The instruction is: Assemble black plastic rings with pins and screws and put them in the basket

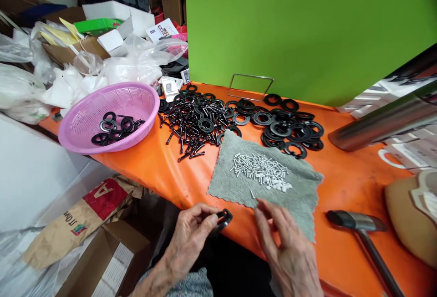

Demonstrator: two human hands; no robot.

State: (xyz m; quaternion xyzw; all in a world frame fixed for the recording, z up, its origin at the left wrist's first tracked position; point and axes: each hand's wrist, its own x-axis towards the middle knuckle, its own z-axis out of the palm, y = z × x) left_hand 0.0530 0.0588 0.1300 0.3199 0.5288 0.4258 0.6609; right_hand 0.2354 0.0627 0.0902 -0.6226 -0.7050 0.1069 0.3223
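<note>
My left hand (193, 231) pinches a black ring (224, 218) between thumb and fingers, in front of the table edge. The ring is tilted, and part of it is hidden by my fingers. To the right, my right hand (288, 242) hovers low at the front of a grey cloth (225, 183), fingers apart and nothing visible in them. Just beyond its fingertips lies a single small metal pin (252, 193). Farther back on the cloth is a pile of small silver pins (261, 167).
Behind the cloth lie a heap of short black bars (191, 124) and a pile of black rings (290, 128). A pink basket (143, 128) with black parts stands left. On the right are a hammer (358, 224) and a metal post (372, 121). A green board (307, 28) rises behind.
</note>
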